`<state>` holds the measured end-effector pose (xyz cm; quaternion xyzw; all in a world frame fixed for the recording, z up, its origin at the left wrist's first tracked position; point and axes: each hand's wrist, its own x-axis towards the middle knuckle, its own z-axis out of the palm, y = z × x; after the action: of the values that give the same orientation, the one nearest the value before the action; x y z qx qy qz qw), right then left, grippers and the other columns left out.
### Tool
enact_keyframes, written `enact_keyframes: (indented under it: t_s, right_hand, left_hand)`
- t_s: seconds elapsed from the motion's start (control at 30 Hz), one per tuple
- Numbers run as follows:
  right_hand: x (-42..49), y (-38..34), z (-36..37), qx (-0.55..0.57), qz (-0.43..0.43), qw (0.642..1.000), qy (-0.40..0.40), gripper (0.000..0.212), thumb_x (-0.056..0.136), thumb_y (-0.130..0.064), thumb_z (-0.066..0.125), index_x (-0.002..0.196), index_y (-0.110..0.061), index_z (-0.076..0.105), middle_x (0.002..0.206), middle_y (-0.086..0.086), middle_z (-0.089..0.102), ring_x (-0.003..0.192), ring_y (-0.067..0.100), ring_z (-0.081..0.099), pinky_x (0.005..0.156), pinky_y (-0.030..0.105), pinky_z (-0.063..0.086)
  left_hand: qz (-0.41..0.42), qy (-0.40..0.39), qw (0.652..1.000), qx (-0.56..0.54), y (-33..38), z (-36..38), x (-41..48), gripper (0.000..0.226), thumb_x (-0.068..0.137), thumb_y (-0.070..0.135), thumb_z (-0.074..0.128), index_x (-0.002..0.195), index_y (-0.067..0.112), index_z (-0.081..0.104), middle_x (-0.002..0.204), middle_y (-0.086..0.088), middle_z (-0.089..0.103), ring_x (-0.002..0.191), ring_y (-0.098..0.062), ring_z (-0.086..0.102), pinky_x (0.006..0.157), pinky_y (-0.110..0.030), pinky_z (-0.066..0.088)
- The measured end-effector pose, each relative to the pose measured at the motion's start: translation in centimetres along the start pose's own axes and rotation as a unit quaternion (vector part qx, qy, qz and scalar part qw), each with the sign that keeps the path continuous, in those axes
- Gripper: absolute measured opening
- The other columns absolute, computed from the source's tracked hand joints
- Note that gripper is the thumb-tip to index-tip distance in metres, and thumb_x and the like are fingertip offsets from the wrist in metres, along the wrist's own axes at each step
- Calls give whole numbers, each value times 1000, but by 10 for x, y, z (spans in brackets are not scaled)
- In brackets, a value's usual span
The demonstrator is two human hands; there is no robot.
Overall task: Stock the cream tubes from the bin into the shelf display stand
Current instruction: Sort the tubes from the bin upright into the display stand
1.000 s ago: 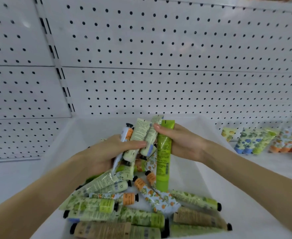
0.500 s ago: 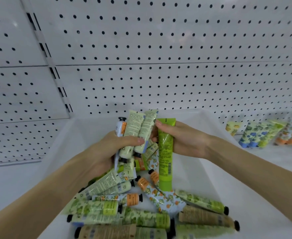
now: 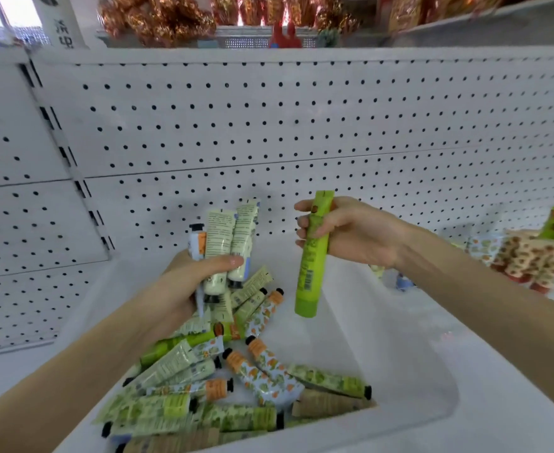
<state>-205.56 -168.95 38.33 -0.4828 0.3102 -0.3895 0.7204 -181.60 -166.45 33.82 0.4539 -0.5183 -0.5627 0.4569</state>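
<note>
Blurred tubes [image 3: 530, 256] at right edge

2 bare forearms, no sleeves; left hand [image 3: 184, 286], right hand [image 3: 350, 233]

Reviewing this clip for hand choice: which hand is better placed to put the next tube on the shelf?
The right hand. It holds a single bright green tube lifted clear of the bin, on the side where stocked tubes stand. The left hand clutches several tubes over the bin.

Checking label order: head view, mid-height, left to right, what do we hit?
Pegboard upright → left hand gripping a bunch of pale tubes → bright green tube in the right hand → stocked tubes on the shelf.
</note>
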Motion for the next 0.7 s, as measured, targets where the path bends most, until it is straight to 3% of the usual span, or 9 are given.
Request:
enact_keyframes:
  t_s: [0.07, 0.17, 0.3, 0.47, 0.6, 0.7]
  right_hand:
    - [-25, -19, -12, -59, -13, 998, 33, 37, 75, 21, 54, 102, -4, 54, 83, 10, 55, 80, 24, 63, 99, 43, 46]
    - [-68, -42, -35, -197, -35, 975, 94, 20, 84, 6, 60, 99, -6, 55, 83, 5, 65, 93, 23, 69, 94, 38, 52]
    - [-124, -62, -76, -351, -77, 907, 221, 19, 75, -11, 76, 91, -14, 64, 76, -3, 71, 83, 18, 72, 83, 35, 57]
    - [-189, -88, -147, -380, -125, 859, 319, 5, 76, -24, 75, 79, -21, 72, 64, -8, 71, 63, 4, 66, 56, 20, 53]
    - [-236, -117, -216, -419, -113, 826, 360, 35, 72, -38, 75, 88, -7, 75, 74, 2, 70, 65, 6, 62, 53, 17, 45]
    - [-262, -128, -265, -438, -104, 816, 363, 26, 75, -37, 74, 83, -12, 76, 69, 6, 62, 55, 8, 46, 46, 15, 38]
  left_hand:
    - [0, -2, 1000, -19, 10, 21, 6, 40, 56, 11, 79, 95, 14, 70, 83, -1, 75, 68, -12, 70, 54, -22, 54]
    - [-5, -22, 999, -27, 24, 62, 15, 44, 49, 13, 84, 91, 15, 72, 88, -5, 76, 77, -19, 70, 66, -30, 56]
    - [8, -80, 996, -36, 37, 135, 23, 43, 53, 11, 79, 95, 11, 70, 85, -9, 75, 68, -17, 71, 53, -23, 55]
    - [26, -149, 988, -21, 43, 233, 29, 42, 54, 12, 80, 95, 9, 70, 83, -8, 75, 67, -17, 71, 56, -26, 58]
    - [33, -167, 985, -14, 38, 312, 36, 41, 55, 17, 77, 94, 11, 71, 83, -6, 75, 71, -18, 71, 57, -26, 56]
    - [20, -159, 987, -18, 24, 366, 41, 41, 55, 14, 80, 95, 12, 71, 88, -8, 75, 77, -22, 72, 63, -30, 58]
